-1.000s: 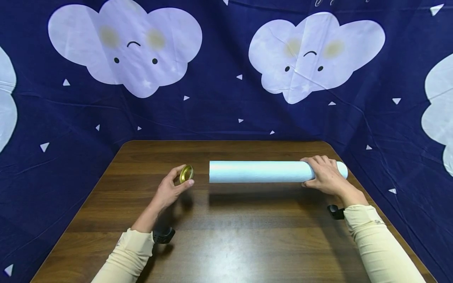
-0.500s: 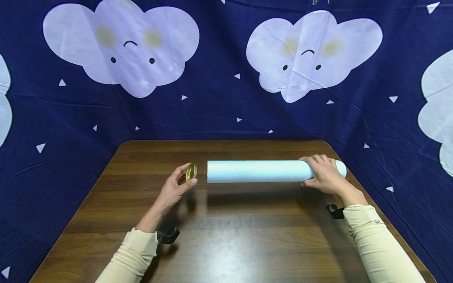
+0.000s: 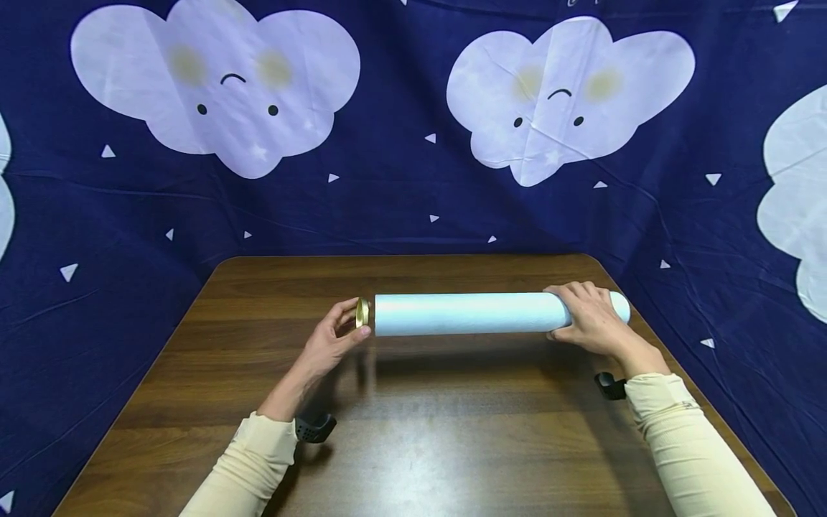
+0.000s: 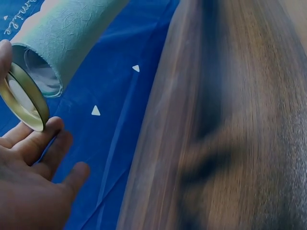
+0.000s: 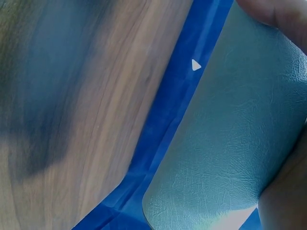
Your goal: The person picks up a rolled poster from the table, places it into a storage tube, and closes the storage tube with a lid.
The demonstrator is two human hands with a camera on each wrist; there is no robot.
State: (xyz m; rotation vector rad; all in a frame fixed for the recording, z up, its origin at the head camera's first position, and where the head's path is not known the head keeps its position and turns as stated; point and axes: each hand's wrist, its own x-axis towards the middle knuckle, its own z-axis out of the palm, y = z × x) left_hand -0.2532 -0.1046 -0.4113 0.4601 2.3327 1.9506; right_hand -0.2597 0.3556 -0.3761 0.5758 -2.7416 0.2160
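Note:
A pale blue cylindrical tube with a wrinkled surface lies level in the air above the table. My right hand grips it near its right end, fingers over the top and thumb below. The left wrist view shows the tube's left end as an open mouth with pale material inside. Between thumb and fingertips my left hand pinches a round gold lid. The lid faces the open mouth, just short of it in the head view. In the right wrist view the tube fills the right side.
Below is a brown wooden table with shadows of hands and tube. A dark blue cloth with white clouds and triangles hangs behind and beside it. Black wrist cameras sit under both forearms.
My left hand has moved right with the gold lid, closing most of the gap to the tube's left end. The right hand and tube have stayed nearly still.

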